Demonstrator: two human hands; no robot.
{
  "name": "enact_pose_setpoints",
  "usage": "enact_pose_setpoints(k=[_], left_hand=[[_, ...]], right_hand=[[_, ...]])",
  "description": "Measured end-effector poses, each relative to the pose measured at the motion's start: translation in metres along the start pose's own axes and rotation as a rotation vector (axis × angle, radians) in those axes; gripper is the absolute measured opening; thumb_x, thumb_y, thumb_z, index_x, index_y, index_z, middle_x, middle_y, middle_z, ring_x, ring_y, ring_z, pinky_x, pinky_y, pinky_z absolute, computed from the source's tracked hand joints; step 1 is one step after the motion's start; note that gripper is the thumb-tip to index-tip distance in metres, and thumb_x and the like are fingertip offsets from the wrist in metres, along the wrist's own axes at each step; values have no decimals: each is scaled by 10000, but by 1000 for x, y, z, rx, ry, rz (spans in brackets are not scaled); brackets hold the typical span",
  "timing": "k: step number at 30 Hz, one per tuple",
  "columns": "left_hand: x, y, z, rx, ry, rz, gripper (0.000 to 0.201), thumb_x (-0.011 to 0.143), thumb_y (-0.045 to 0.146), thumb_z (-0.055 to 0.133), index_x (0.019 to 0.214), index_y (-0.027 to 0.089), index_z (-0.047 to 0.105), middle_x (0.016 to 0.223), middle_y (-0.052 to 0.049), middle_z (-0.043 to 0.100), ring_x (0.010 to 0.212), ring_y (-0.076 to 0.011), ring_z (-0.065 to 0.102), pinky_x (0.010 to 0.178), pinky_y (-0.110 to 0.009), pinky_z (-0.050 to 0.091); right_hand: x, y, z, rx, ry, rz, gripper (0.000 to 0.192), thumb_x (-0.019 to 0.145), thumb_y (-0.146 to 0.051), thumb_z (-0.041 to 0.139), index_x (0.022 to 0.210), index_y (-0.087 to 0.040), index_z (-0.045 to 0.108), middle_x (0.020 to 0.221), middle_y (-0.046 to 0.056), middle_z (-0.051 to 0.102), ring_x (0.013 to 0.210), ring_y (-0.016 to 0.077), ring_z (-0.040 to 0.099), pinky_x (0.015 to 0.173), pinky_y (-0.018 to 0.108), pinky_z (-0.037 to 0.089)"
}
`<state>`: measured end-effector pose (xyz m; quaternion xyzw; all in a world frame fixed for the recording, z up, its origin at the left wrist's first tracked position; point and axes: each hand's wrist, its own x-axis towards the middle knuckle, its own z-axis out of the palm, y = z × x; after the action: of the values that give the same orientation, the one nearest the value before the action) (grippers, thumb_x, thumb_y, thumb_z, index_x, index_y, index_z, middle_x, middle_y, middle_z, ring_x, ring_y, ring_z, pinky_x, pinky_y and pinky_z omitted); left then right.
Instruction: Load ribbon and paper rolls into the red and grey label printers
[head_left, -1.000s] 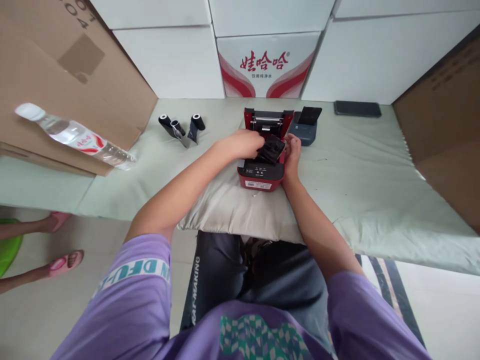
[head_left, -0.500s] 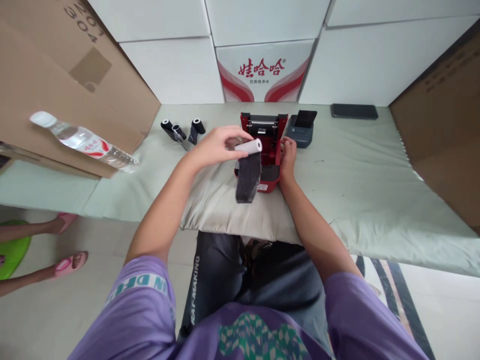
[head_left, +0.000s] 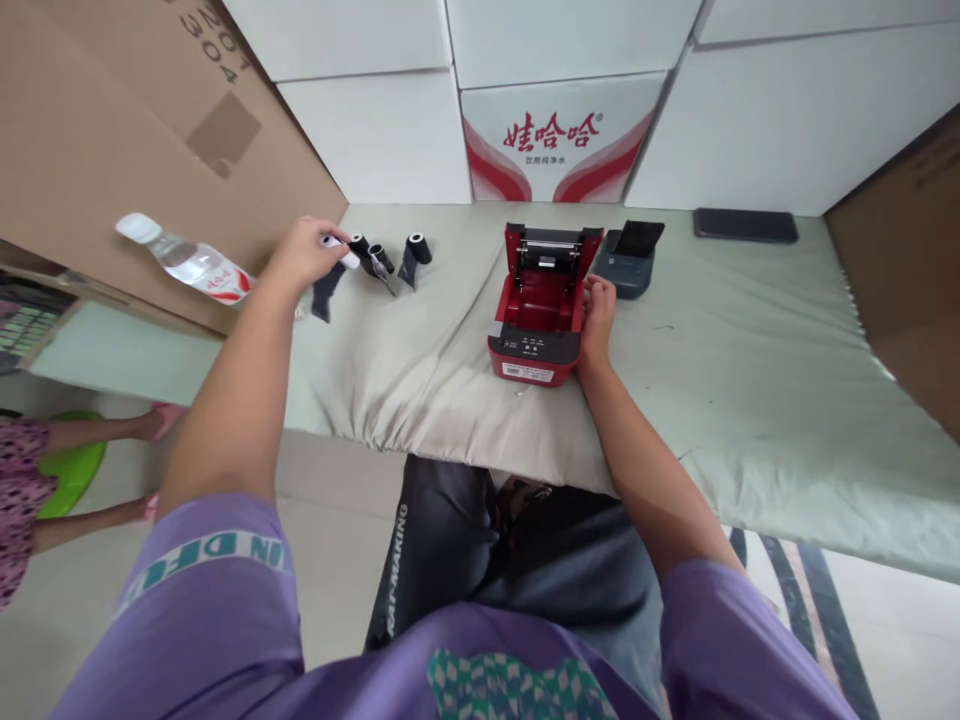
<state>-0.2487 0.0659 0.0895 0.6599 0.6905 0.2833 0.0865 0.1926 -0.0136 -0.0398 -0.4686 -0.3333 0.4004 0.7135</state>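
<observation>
- Since half a second ago my left hand [head_left: 304, 252] has swung out from over the printer to the left side of the table [head_left: 750, 370], carrying the white-cored roll [head_left: 330, 272] with it.
- That hand is pinched shut on the roll's white core, and the dark ribbon tail hangs below my fingers, just above the cloth.
- I see the roll now sitting just left of the three spare rolls [head_left: 390, 258] that lie near the back of the table; I cannot tell whether it touches the nearest one.
- My right hand [head_left: 600, 318] stays against the right side of the red printer [head_left: 541, 310], fingers curled on its edge, steadying it.
- I see the printer's lid standing open and its red bay bare, where a second ago the dark ribbon lay inside it.
- Right of the printer, close behind my right hand, sits a small grey device [head_left: 631, 260], and further right a dark phone [head_left: 745, 225] lies flat.
- Left of my left hand a water bottle [head_left: 187, 262] lies on its side against a cardboard box [head_left: 112, 140].
- White cartons [head_left: 559, 140] line the back, one printed in red.
</observation>
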Motion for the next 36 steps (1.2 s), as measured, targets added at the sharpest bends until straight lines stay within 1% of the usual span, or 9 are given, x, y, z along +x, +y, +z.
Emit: enact_pose_setpoints(k=[4, 10, 13, 15, 20, 23, 29, 32, 36], left_hand=[[10, -31, 11, 18, -42, -208, 465, 529, 584, 890, 810, 261, 707, 569, 116, 500, 672, -96, 412, 742, -275, 363], [13, -35, 44, 18, -1, -145, 616, 364, 714, 911, 713, 270, 664, 463, 145, 419, 672, -97, 365, 755, -270, 315], [12, -27, 49, 39, -29, -164, 573, 465, 719, 905, 689, 261, 643, 477, 121, 398, 691, -118, 333, 884, -320, 394], [10, -18, 43, 120, -46, -212, 565, 579, 728, 876, 685, 236, 619, 582, 79, 520, 799, -149, 426, 1023, -413, 412], [14, 18, 35, 408, 199, -65, 361, 875, 491, 797, 876, 154, 669, 1141, -88, 765, 1281, -282, 463, 1189, -633, 279], [31, 41, 58, 295, 59, 37, 468, 808, 445, 899, 1121, 157, 704, 1071, -7, 782, 1070, -195, 491, 1216, -602, 240], [66, 56, 118, 120, -136, 6, 400, 655, 208, 978, 926, 194, 685, 760, 145, 647, 812, -108, 355, 1123, -329, 308], [69, 56, 117, 28, -92, 12, 372, 682, 318, 966, 847, 208, 652, 678, 147, 570, 798, -102, 362, 1012, -259, 366], [42, 75, 87, -194, 33, 27, 619, 654, 573, 930, 1088, 230, 652, 916, 118, 693, 840, -78, 475, 989, -338, 471]], right_hand=[[1, 2, 0, 0, -12, -15, 547, 832, -786, 590, 1062, -291, 551, 1078, 24, 613, 943, 177, 640, 829, 348, 567], [3, 5, -1, 14, -22, -14, 527, 838, -778, 594, 1061, -302, 554, 1065, 16, 617, 944, 179, 648, 847, 359, 578], [3, 6, -2, -2, -28, -28, 514, 851, -767, 587, 1067, -301, 559, 1076, 24, 628, 979, 189, 658, 862, 369, 584], [2, 5, -2, -10, -24, -34, 508, 854, -765, 588, 1064, -302, 563, 1079, 23, 633, 987, 190, 661, 869, 371, 588], [2, 4, -1, 20, -20, -20, 531, 834, -774, 612, 1057, -294, 571, 1078, 20, 629, 976, 183, 659, 883, 374, 586], [1, 4, -1, 18, -4, -17, 534, 836, -773, 614, 1056, -287, 576, 1068, 21, 629, 986, 186, 662, 879, 375, 589], [-1, 1, 1, 14, 9, -13, 518, 846, -772, 615, 1031, -290, 575, 1061, 14, 642, 1019, 186, 672, 897, 374, 600], [-2, 0, 2, 1, -3, -31, 558, 833, -806, 596, 1046, -291, 564, 1044, 24, 639, 1038, 201, 671, 899, 387, 596], [-3, 0, 2, 9, -2, -11, 544, 831, -797, 608, 1043, -298, 572, 1023, 12, 651, 987, 192, 671, 876, 377, 599]])
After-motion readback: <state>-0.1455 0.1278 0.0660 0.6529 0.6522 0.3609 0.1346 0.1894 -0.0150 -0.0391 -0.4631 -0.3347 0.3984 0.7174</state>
